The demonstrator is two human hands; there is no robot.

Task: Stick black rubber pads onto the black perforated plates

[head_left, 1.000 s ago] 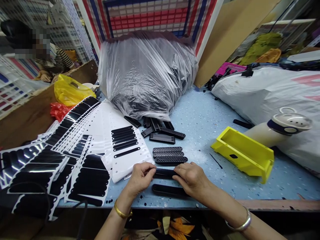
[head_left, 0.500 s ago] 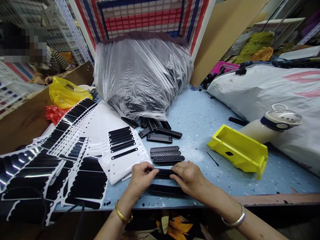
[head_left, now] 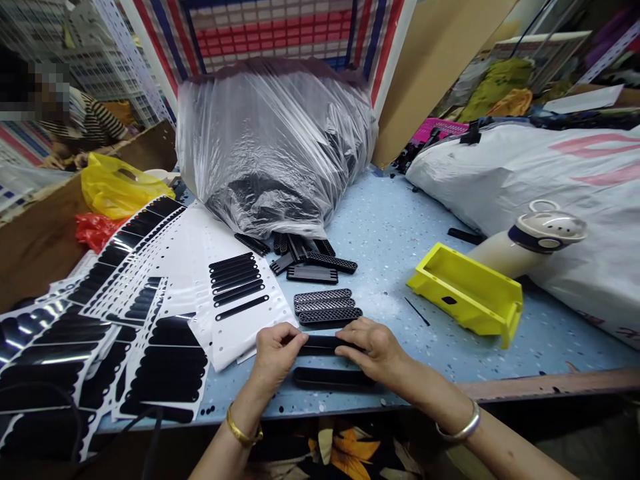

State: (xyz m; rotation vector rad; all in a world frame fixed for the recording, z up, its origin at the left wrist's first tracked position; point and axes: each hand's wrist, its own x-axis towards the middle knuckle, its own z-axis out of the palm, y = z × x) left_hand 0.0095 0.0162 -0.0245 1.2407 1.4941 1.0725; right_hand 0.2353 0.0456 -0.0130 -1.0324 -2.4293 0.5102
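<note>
The grip of your left hand (head_left: 274, 351) is together, thumb and fingertips clamped on the 9 o'clock end of a black bar (head_left: 321, 345). The grip of your right hand (head_left: 371, 347) is clamped on the 3 o'clock end of the same bar. The bar lies crosswise in front of you, near the front edge of the table (head_left: 390, 240); treat it as the clock centre, with 12 o'clock pointing away from you.

At 6 o'clock, a second black bar (head_left: 327, 378) lies just beside it, roughly parallel. At 12 o'clock, three perforated bars (head_left: 327, 307) lie side by side. Beyond them, loose bars (head_left: 313, 275) lie at the near edge of a plastic bag (head_left: 275, 147). At 10 o'clock, a white sheet (head_left: 235, 343) carries a row of black strips (head_left: 234, 283). At 9 o'clock, further strip sheets (head_left: 165, 367) overlap. At 2 o'clock, in outward order, are a thin black piece (head_left: 417, 311), a yellow tray (head_left: 465, 310) and a bottle (head_left: 530, 239).
</note>
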